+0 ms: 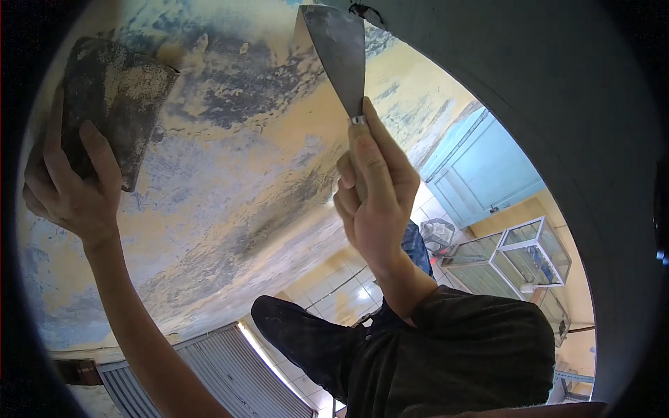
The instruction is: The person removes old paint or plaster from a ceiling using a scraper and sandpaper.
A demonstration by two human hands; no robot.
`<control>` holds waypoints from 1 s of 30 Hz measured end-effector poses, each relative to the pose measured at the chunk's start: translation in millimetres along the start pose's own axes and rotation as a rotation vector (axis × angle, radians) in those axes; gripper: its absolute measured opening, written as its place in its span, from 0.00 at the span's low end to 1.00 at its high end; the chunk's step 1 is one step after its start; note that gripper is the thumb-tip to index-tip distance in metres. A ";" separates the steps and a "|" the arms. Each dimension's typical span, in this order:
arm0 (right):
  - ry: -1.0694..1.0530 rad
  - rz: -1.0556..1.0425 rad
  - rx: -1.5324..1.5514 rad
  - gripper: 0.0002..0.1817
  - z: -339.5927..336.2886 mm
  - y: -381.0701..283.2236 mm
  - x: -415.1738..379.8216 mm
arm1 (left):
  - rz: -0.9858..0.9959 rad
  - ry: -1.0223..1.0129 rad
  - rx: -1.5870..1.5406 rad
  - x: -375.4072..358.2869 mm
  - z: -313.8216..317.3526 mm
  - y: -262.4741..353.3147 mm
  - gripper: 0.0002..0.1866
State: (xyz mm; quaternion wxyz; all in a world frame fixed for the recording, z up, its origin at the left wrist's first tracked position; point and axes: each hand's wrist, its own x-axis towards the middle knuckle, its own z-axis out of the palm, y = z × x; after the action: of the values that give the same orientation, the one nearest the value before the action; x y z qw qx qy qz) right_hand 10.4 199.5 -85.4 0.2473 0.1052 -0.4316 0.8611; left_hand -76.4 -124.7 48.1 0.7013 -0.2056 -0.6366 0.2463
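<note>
My right hand (376,188) is closed around the handle of a putty knife (339,52). Its wide metal blade points up, and its top edge is near the top of the wall. At the upper left, my left hand (77,174) grips a dark, flat, four-sided plate (118,90) with pale filler smeared on its face. The thumb lies on the near face, and some of the other fingers are partly hidden behind the plate. Behind both tools is a wall (209,174) with patchy yellow, grey and bluish paint and rough, peeling areas.
A dark overhead surface (557,83) borders the right side. Below are a light blue door (481,167), a glass display case (526,258), a tiled floor (334,285) and a corrugated metal shutter (230,373). My dark-trousered leg (300,334) extends over the floor.
</note>
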 end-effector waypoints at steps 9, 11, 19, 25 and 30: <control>-0.019 0.021 0.107 0.24 -8.2 7.1 -19.4 | -0.008 -0.018 0.019 3.6 -2.8 3.9 0.18; -0.024 0.011 0.125 0.24 -10.5 13.6 -19.2 | 0.019 -0.022 0.040 4.4 -4.1 0.8 0.17; -0.013 0.033 0.190 0.23 -1.8 11.1 -21.3 | -0.023 -0.047 0.058 -2.9 -1.9 -2.4 0.18; 0.042 0.070 0.273 0.24 18.2 19.4 -29.4 | 0.021 -0.015 0.087 1.0 -2.8 -1.0 0.19; 0.098 0.086 0.398 0.24 35.9 24.0 -36.2 | 0.007 -0.019 0.079 4.6 -4.1 2.1 0.19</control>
State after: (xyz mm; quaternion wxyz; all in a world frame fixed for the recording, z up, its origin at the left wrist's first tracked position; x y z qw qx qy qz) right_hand 27.9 146.8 -94.6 0.2054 0.0912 -0.2446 0.9432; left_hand -72.2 -120.1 50.0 0.7017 -0.1778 -0.6324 0.2758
